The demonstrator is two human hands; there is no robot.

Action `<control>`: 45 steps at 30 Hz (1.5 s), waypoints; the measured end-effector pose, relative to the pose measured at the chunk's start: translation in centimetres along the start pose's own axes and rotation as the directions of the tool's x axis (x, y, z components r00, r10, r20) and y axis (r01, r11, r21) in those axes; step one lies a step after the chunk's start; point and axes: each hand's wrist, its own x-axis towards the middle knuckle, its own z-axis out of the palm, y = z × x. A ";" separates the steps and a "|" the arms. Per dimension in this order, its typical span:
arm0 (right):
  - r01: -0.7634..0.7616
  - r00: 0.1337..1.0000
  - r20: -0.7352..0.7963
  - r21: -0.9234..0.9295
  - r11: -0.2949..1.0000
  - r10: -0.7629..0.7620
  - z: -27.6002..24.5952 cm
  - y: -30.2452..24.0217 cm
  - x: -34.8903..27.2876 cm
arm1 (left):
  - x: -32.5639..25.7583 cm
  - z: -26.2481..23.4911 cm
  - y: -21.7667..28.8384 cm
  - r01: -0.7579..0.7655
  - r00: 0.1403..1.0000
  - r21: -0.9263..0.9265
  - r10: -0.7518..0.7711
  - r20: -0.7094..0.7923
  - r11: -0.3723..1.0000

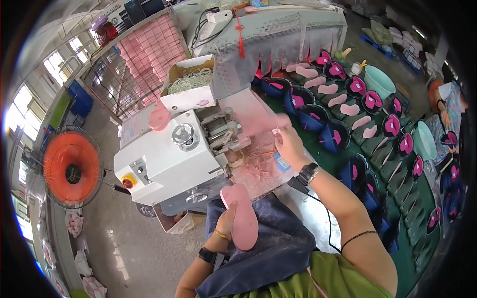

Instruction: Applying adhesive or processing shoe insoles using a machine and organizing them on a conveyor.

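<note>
My left hand [228, 223] is closed around pink shoe soles [244, 218] above my lap. At least two are stacked, with the edge of another showing behind the front one. My right hand [293, 147] reaches over the right side of the machine's worktop, fingers pinched at a small pale thing too small to name. A blurred pink patch lies just beyond the fingertips. Left of that hand stands a white machine [169, 159] with a round handwheel [182, 134] and metal rollers [226, 131]. Thin pink trimmings [258, 166] cover the worktop beside the rollers.
A cardboard box of pale rubber bands [191, 82] stands behind the machine. On the right, a green conveyor [318, 159] carries dark blue shoe uppers [314, 118] and pink soles. An orange fan [72, 166] stands left. Another person [449, 119] works at far right.
</note>
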 end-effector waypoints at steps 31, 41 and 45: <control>-0.974 0.103 -0.802 0.040 0.223 0.589 -45.1 23.6 -38.6 | 5.5 3.7 0.8 -0.045 0.961 0.507 -0.101 0.258 0.861; -0.986 0.018 -0.835 0.076 0.148 0.550 -50.5 28.1 -46.3 | 1.9 8.4 1.1 0.169 0.945 0.248 -0.228 0.234 0.954; -0.826 0.449 -0.797 -0.197 0.528 0.404 -41.6 25.6 -32.1 | 2.2 8.9 0.5 0.275 0.915 0.241 -0.331 0.232 0.931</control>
